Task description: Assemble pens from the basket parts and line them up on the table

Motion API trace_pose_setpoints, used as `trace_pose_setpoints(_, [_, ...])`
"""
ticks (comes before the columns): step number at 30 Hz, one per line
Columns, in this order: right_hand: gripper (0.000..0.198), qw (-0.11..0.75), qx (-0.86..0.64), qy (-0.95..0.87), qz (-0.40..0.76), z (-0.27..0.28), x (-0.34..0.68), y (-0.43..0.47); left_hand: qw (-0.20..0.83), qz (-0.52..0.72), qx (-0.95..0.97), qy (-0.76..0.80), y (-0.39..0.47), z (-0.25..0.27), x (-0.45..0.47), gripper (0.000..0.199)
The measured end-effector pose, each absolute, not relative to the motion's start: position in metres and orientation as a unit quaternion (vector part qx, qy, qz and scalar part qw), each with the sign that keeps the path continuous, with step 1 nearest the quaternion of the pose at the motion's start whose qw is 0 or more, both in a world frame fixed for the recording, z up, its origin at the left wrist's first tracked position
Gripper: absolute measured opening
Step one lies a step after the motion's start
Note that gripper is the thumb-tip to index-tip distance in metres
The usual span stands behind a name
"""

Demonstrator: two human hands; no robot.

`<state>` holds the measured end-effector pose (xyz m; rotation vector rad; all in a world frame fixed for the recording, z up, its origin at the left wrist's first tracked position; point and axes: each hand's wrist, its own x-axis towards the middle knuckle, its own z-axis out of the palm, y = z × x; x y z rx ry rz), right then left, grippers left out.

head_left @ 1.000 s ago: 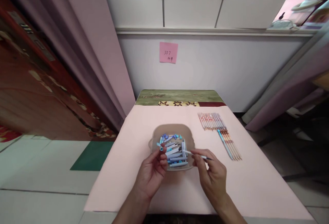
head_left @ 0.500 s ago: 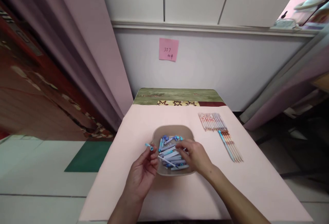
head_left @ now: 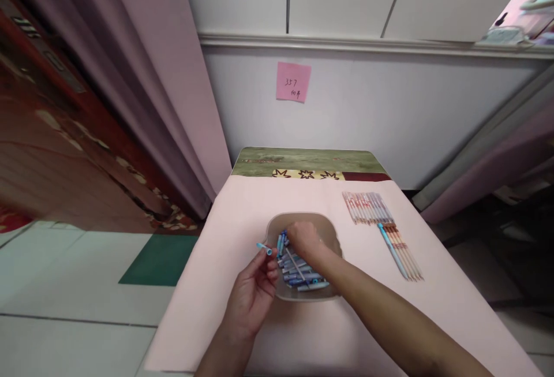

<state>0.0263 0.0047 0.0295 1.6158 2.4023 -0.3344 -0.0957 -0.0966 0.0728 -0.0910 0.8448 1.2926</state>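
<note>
My left hand [head_left: 255, 287] is closed, thumb and fingers pinching a light-blue pen cap [head_left: 264, 249] with a hollow end, just outside the left rim of a beige plastic bin [head_left: 305, 214]. Inside the bin lie several loose pen parts [head_left: 298, 270], blue, lilac and white. A thin white refill [head_left: 296, 261] slants across the top of the pile. My right hand [head_left: 305, 238] reaches down into the far part of the bin. Its fingertips are hidden behind the back of the hand, so what they touch cannot be made out.
To the right lies a row of finished-looking pens [head_left: 367, 208]. Below it is a shorter row of brown-topped pens [head_left: 404, 253] with one light-blue pen [head_left: 393, 252] alongside. Pink paper covers the table [head_left: 216, 319]. A white wall with a pink note [head_left: 293, 81] stands behind.
My right hand has moved from the bin's right side to its far part, reaching deeper. My left hand still pinches the pen cap. The whole view has shifted slightly.
</note>
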Motion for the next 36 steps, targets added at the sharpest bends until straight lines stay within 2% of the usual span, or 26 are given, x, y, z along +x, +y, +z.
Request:
trace_pose_setpoints(5, [0.033,0.116,0.560,0.811,-0.128,0.031,0.016,0.005,0.719,0.577,-0.027,0.387,-0.096,0.073,-0.090,0.010])
trace_pose_setpoints(7, [0.027,0.096,0.566,0.808,-0.128,0.034,0.025,0.003,0.719,0.575,-0.028,0.390,-0.097,0.075,-0.088,0.010])
trace_pose_setpoints(9, [0.019,0.057,0.579,0.804,-0.124,0.039,0.040,-0.002,0.721,0.572,-0.033,0.389,-0.099,0.077,-0.087,0.011])
trace_pose_setpoints(15, [0.016,-0.089,0.620,0.769,-0.125,0.060,0.090,-0.036,0.743,0.550,-0.048,0.377,-0.099,0.077,-0.075,0.009])
trace_pose_setpoints(17, [0.014,-0.165,0.613,0.753,-0.171,0.067,0.098,-0.055,0.750,0.539,-0.054,0.379,-0.098,0.077,-0.068,0.008])
trace_pose_setpoints(19, [0.012,-0.320,0.573,0.691,-0.303,0.075,0.100,-0.074,0.758,0.527,-0.053,0.380,-0.097,0.076,-0.062,0.008])
trace_pose_setpoints(21, [0.012,-0.424,0.508,0.616,-0.427,0.082,0.098,-0.090,0.764,0.522,-0.044,0.378,-0.097,0.076,-0.056,0.008])
trace_pose_setpoints(24, [0.014,-0.475,0.461,0.567,-0.490,0.092,0.095,-0.105,0.769,0.517,-0.031,0.376,-0.100,0.078,-0.049,0.008])
trace_pose_setpoints(28, [0.009,-0.471,0.487,0.624,-0.390,0.096,0.096,-0.110,0.767,0.514,-0.015,0.385,-0.108,0.081,-0.045,0.007])
trace_pose_setpoints(33, [0.013,-0.464,0.497,0.696,-0.230,0.095,0.097,-0.112,0.768,0.517,-0.006,0.377,-0.116,0.081,-0.041,0.008])
trace_pose_setpoints(36, [0.014,-0.451,0.499,0.714,-0.197,0.094,0.097,-0.115,0.770,0.516,-0.005,0.375,-0.117,0.079,-0.039,0.008])
